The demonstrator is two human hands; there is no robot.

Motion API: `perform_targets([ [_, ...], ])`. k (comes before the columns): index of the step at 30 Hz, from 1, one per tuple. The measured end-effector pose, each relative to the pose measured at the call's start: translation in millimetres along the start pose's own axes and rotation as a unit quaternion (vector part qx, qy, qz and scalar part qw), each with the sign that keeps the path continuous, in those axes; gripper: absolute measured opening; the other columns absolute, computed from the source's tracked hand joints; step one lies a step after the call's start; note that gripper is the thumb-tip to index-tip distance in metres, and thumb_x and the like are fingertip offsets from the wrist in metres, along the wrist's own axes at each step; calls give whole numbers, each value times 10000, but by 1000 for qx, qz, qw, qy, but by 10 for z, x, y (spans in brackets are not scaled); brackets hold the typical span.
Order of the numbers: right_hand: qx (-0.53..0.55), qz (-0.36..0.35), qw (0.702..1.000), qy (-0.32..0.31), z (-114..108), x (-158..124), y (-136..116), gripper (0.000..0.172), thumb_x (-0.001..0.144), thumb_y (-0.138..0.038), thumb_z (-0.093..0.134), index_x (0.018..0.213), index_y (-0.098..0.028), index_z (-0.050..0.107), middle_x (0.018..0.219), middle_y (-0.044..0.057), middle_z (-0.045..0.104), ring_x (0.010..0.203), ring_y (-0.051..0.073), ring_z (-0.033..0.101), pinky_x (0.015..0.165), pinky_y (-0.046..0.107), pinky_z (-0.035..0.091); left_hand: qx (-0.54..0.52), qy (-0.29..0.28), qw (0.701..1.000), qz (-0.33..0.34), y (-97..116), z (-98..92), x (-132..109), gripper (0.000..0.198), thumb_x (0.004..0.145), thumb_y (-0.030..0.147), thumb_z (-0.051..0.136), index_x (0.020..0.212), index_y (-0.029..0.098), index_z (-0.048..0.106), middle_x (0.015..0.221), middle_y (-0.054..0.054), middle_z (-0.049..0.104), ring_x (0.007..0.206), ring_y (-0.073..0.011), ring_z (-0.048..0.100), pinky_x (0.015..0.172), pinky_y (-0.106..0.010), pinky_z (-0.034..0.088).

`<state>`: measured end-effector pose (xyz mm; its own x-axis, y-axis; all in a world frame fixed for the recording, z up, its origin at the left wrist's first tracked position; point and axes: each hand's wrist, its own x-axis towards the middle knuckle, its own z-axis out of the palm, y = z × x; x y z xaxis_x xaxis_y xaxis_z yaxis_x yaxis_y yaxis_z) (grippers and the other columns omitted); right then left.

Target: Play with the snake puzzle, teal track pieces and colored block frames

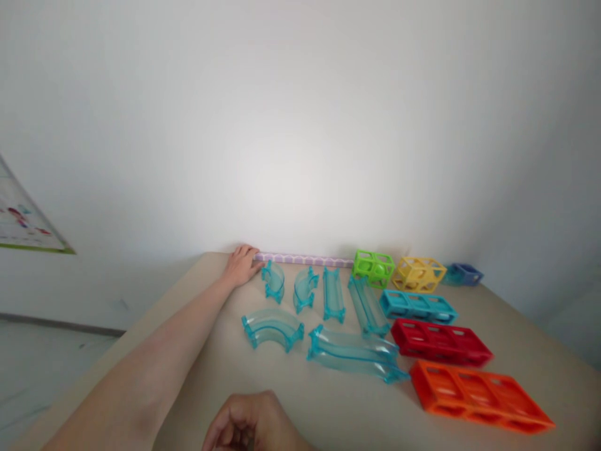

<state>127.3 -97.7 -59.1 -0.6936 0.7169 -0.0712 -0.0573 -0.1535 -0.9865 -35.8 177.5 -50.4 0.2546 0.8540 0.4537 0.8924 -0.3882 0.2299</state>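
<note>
"Left hand (241, 266), where is it?"
"Near the table's (352, 407) back left corner, at the left end of the purple strip (305, 259); gripping or merely touching, I can't tell."
"Right hand (251, 416)?"
"Toward the front, well apart from the strip, fingers curled in; whether it holds anything, I can't tell."
"And the strip?"
"Stretches rightward from the left hand along the back edge, to just beside a green block (373, 268)."
"Then?"
"Clear blue tracks (333, 294) before the strip; farther right, a turquoise block (417, 307), yellow block (419, 276), red block (441, 341) and orange block (469, 393)."
</note>
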Motion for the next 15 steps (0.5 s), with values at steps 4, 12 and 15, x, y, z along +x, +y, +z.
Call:
perform_targets([
  [4, 0, -6, 1000, 1, 5, -55, -155, 183, 662, -267, 676, 762, -113, 690, 578, -40, 478, 491, 43, 386, 452, 195, 228, 16, -6, 1000, -20, 17, -23, -32, 389, 831, 493, 538, 1063, 202, 651, 1122, -138, 550, 1127, -338, 429, 945, -485, 335],
  [12, -19, -15, 1000, -4, 13, -99, -260, 131, 669, -248, 665, 724, -130, 656, 570, -52, 461, 486, 38, 355, 464, 194, 235, -43, -19, 998, -32, -44, -17, -5, 227, 839, 373, 538, 876, 181, 653, 939, -111, 646, 958, -282, 541, 842, -395, 398],
  [15, -17, -17, 1000, 7, 20, -102, -255, 111, 672, -236, 655, 706, -131, 643, 564, -54, 461, 477, 37, 344, 457, 193, 224, -83, 1, 996, -43, -100, -10, 1, 188, 823, 339, 539, 850, 184, 642, 901, -96, 652, 926, -267, 545, 847, -383, 399],
])
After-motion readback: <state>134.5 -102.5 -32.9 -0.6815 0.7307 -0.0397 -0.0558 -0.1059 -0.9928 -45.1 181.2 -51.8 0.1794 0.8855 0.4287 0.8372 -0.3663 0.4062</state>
